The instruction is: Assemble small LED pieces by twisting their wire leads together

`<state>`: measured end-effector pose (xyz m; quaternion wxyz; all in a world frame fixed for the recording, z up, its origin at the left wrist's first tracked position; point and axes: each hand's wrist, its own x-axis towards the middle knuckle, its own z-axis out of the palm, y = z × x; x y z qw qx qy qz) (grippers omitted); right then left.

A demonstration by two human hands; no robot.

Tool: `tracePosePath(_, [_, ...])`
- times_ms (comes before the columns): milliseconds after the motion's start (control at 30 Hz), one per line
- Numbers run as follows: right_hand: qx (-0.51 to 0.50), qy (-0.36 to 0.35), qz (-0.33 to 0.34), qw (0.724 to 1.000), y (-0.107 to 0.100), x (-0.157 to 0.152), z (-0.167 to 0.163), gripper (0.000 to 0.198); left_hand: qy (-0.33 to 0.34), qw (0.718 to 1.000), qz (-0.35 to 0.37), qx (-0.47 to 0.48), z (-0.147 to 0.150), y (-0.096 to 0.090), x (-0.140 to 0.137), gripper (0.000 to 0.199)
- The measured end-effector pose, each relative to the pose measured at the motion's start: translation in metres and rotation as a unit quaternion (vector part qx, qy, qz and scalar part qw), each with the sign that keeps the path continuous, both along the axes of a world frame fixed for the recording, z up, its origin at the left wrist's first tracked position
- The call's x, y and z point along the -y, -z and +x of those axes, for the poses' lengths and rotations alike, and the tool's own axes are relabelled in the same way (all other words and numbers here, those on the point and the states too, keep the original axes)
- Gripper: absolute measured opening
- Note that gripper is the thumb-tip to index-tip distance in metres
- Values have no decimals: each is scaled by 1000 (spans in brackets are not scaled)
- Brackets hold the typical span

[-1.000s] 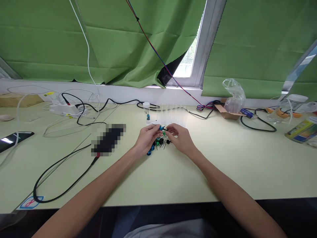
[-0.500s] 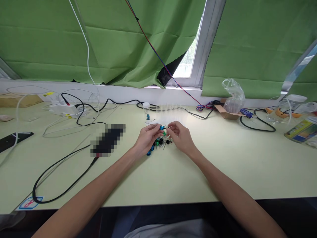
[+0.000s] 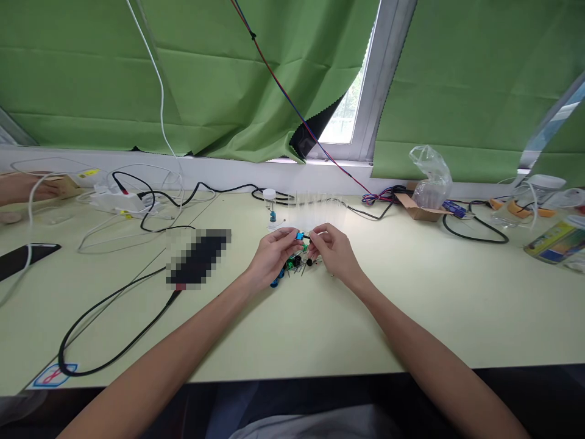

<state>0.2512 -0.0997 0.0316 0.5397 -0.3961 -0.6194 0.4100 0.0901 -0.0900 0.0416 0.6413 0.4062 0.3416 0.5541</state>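
My left hand (image 3: pixel 272 253) pinches a small bright blue part (image 3: pixel 299 235) between thumb and fingertips. My right hand (image 3: pixel 336 250) has its thumb and forefinger closed on a thin black piece (image 3: pixel 306 237), which meets the blue part's right side; I cannot tell whether the two are joined. Below the fingers lies a pile of small green parts (image 3: pixel 290 264), black parts (image 3: pixel 297 261) and thin metal pins, partly covered by my hands. Dark blue parts (image 3: pixel 275 283) lie beside my left hand.
Behind my hands stand a small white-capped clear jar (image 3: pixel 270 210) with a blue part inside and a row of clear tubes (image 3: pixel 315 210). A pixelated dark device (image 3: pixel 198 259) with a black cable is on the left. Another person's hand (image 3: pixel 43 188) rests by a cardboard box.
The black piece between my hands shows more clearly, and my right fingers have shifted slightly. Another person's hand has come in at the far left, over the cardboard box.
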Motion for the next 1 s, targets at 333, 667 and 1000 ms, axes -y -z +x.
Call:
tracePosePath(333, [-7, -6, -15, 1000, -2, 0, 1, 33, 6, 1000, 4, 5, 0, 1, -2, 21])
tracePosePath(667, [3, -8, 2, 1000, -1, 0, 0, 32, 1, 1000, -8, 17, 1, -1, 1, 22])
tracePosePath(1000, [26, -6, 8, 1000, 0, 0, 1, 35, 2, 1000, -3, -4, -1, 0, -1, 26])
